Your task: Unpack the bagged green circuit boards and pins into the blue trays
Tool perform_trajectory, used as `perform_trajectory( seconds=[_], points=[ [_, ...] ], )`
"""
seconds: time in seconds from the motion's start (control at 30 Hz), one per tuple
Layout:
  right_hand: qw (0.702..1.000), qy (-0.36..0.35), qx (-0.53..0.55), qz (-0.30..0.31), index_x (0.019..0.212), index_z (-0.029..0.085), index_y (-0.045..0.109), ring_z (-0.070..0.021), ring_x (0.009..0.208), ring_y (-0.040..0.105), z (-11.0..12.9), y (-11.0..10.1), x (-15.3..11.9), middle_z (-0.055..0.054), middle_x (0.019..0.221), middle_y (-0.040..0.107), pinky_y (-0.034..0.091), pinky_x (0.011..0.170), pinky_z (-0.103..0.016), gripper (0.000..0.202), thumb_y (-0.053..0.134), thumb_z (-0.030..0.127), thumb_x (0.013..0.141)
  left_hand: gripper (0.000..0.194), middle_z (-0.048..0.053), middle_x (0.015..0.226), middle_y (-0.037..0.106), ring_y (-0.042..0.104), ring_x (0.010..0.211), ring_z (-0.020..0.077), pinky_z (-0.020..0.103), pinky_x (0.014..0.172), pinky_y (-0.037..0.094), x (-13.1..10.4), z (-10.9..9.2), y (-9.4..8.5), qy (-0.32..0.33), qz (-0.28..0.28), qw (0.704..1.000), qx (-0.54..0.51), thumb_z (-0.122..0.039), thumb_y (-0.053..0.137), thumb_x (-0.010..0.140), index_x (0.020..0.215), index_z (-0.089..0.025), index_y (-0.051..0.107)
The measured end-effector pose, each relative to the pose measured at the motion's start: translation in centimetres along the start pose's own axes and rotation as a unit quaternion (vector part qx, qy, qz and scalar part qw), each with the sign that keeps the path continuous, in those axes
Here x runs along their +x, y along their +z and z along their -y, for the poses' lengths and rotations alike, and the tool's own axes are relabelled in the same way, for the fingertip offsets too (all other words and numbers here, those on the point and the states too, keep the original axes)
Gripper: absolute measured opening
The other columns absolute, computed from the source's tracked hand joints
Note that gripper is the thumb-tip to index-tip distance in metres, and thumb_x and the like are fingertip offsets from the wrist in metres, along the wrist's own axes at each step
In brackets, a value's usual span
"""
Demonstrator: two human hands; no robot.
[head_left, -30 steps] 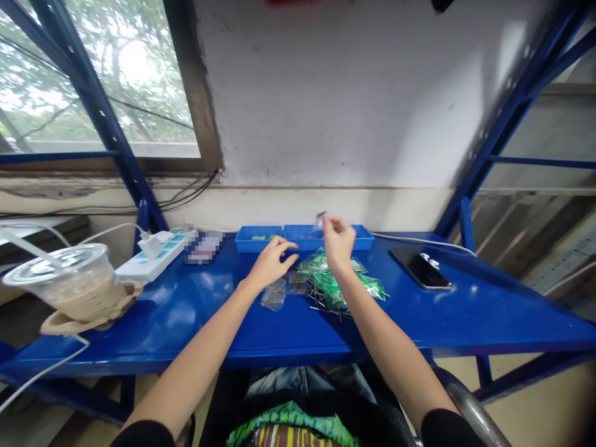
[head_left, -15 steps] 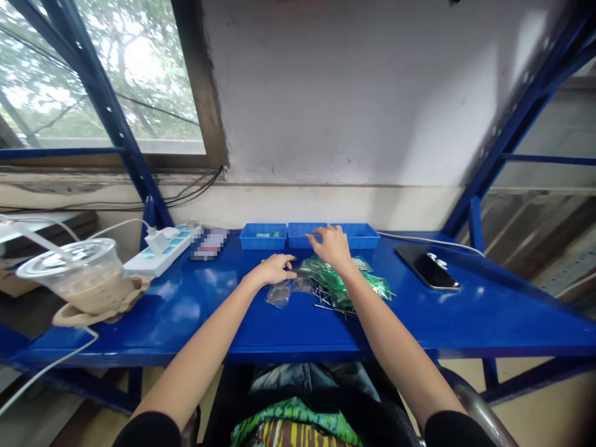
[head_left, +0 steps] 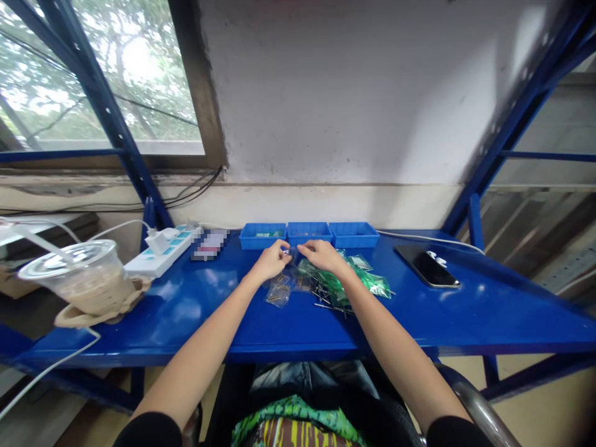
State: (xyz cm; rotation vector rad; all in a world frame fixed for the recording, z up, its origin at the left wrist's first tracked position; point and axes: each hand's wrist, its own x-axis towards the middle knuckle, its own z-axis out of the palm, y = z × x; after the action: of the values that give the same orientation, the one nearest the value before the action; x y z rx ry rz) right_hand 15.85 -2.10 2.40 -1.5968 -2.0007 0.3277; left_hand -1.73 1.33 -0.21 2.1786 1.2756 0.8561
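Observation:
My left hand (head_left: 272,259) is pinched on a small clear plastic bag (head_left: 289,253) in front of the middle blue bin (head_left: 309,232). Close beside it on the right, my right hand (head_left: 321,254) has its thumb and fingers closed near the same bag; what they hold is too small to make out. Small clear bags with brass-coloured pieces (head_left: 278,292) lie just below my left hand. Under and right of my right hand is a pile of green plastic packets (head_left: 372,282), with thin metal rods (head_left: 331,305) sticking out along its near side.
Left and right blue bins (head_left: 263,236) (head_left: 354,234) flank the middle one. A phone (head_left: 426,268) with white earbuds (head_left: 436,261) lies at right. At left are a power strip (head_left: 162,251) and an iced drink cup (head_left: 88,279) on a cardboard holder, with white cables around.
My right hand has moved down and left from the bins towards my left hand. My left hand has shifted slightly up and now pinches a small bag between the two hands.

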Motion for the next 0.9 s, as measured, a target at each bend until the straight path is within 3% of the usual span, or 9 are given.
perform_trajectory(
  seconds=[0.13,0.27,0.37,0.43,0.53,0.63,0.77,0.83,0.9],
  points=[
    [0.988,0.039,0.147,-0.017,0.077,0.016,0.067,-0.0130,0.058,0.053,0.4,0.1,0.0,-0.004,0.065,0.063,0.034,0.054,-0.023,0.052,0.038,0.057,0.085,0.033,0.000,0.075,0.058,0.057,0.068,0.0138,0.027,0.067,0.045,-0.1,-1.3,-0.6,0.071,-0.103,0.990,-0.061,-0.021,0.054,0.078,0.110,-0.016,0.051],
    [0.928,0.134,0.345,0.051,0.065,0.013,0.065,-0.0088,0.042,0.043,1.1,0.0,0.0,-0.003,0.050,0.055,0.026,0.041,-0.021,0.069,0.029,0.070,0.080,0.010,0.002,0.084,0.057,0.055,0.079,0.0149,0.028,0.074,0.046,-0.8,-2.7,-1.1,0.177,-0.140,0.974,-0.013,-0.023,0.054,0.081,0.086,-0.019,0.061],
    [0.893,0.147,0.414,0.103,0.065,0.014,0.063,-0.0075,0.040,0.040,1.4,-0.2,-0.1,-0.002,0.050,0.054,0.018,0.038,-0.020,0.054,0.047,0.065,0.075,0.010,0.003,0.093,0.052,0.053,0.088,0.0154,0.031,0.082,0.045,-1.1,-3.0,-1.1,0.226,-0.160,0.961,0.005,-0.019,0.052,0.082,0.083,-0.020,0.062],
    [0.890,0.127,0.434,0.068,0.067,0.015,0.061,-0.0072,0.041,0.040,1.4,-0.3,-0.1,0.000,0.053,0.054,0.019,0.038,-0.019,0.039,0.058,0.053,0.073,0.013,0.004,0.099,0.049,0.052,0.093,0.0158,0.033,0.088,0.043,-1.1,-3.0,-1.0,0.236,-0.166,0.957,0.009,-0.015,0.052,0.081,0.083,-0.020,0.063],
    [0.918,0.085,0.382,-0.059,0.070,0.016,0.059,-0.0088,0.046,0.044,1.2,-0.2,0.0,0.002,0.055,0.054,0.029,0.043,-0.020,0.025,0.057,0.040,0.075,0.014,0.006,0.104,0.049,0.051,0.098,0.0176,0.035,0.091,0.041,-0.8,-2.8,-1.0,0.197,-0.164,0.967,-0.001,-0.018,0.054,0.080,0.086,-0.020,0.065],
    [0.956,-0.011,0.229,-0.183,0.082,0.017,0.064,-0.0123,0.060,0.052,1.2,0.0,-0.2,-0.001,0.066,0.059,0.040,0.059,-0.023,0.019,0.052,0.032,0.079,0.024,0.007,0.096,0.057,0.055,0.091,0.0184,0.032,0.082,0.044,-0.5,-2.6,-1.1,0.082,-0.106,0.986,-0.098,-0.035,0.051,0.083,0.090,-0.018,0.066],
    [0.975,-0.097,0.058,-0.189,0.093,0.022,0.068,-0.0150,0.077,0.055,1.8,0.3,-0.9,-0.004,0.085,0.061,0.041,0.075,-0.026,0.025,0.046,0.022,0.083,0.047,0.007,0.081,0.063,0.057,0.070,0.0147,0.026,0.063,0.045,-0.2,-2.3,-1.2,-0.059,-0.019,0.961,-0.270,-0.054,0.041,0.084,0.092,-0.014,0.064],
    [0.977,-0.105,0.042,-0.181,0.099,0.024,0.067,-0.0154,0.083,0.055,2.0,0.6,-1.0,-0.005,0.090,0.059,0.041,0.078,-0.025,0.031,0.043,0.016,0.081,0.040,0.005,0.078,0.063,0.056,0.066,0.0136,0.025,0.061,0.044,-0.1,-2.1,-1.1,-0.061,-0.032,0.957,-0.281,-0.051,0.052,0.078,0.089,-0.014,0.062],
    [0.975,-0.086,0.066,-0.193,0.100,0.022,0.067,-0.0149,0.083,0.055,2.1,0.7,-0.9,-0.005,0.095,0.057,0.041,0.079,-0.025,0.034,0.044,0.013,0.077,0.030,0.004,0.077,0.063,0.057,0.067,0.0138,0.025,0.063,0.044,-0.1,-2.0,-1.2,-0.027,-0.086,0.964,-0.248,-0.042,0.059,0.075,0.086,-0.015,0.061]
  ],
)
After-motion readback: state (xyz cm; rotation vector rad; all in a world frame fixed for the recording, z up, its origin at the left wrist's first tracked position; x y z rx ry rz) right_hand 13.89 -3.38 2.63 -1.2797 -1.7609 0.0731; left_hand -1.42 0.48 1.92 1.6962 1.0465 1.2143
